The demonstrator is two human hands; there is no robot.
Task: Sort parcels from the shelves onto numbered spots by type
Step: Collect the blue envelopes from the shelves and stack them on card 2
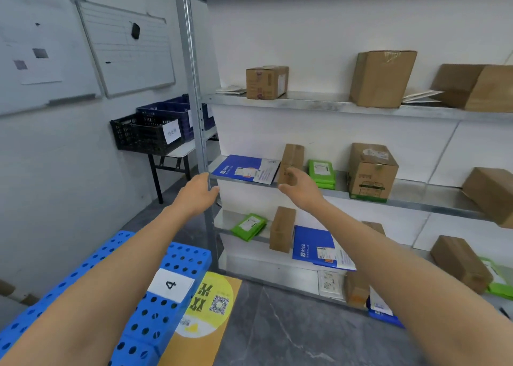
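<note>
Standing upright on the middle shelf (422,192), a narrow brown box (292,156) sits between a blue envelope (244,168) and a stack of green packets (322,173). Our right grip (301,188) hovers in front of the box's lower half. Its fingers are loosely spread and curved with the thumb apart, pinching nothing, and we cannot tell whether the fingertips touch the cardboard. Our left grip (197,192) is stretched out at the shelving's grey post (191,88), fingers relaxed and spread, holding nothing. Whether it touches the post we cannot tell.

The blue envelope carries white writing and a white shipping label, both too blurred for us to read. Right of the green packets stands a squat carton (370,174) with green print we cannot make out.

On the upper shelf (319,102) we see a small taped carton (266,82) and a tall carton (381,78). On the lower shelf (222,221) lie a green packet (249,227), another narrow box (281,230) and a second blue envelope (313,246).

Down at our left, a blue perforated pallet (144,318) bears a white label (171,284) reading "4". Beside it, a yellow and orange floor sticker (215,304) shows large black Chinese characters and a QR code.

Behind the post, a black crate (138,135) with an unreadable white paper tag and some blue crates (169,110) rest on a white surface (183,150). Two whiteboards (130,52) hang on the wall.
</note>
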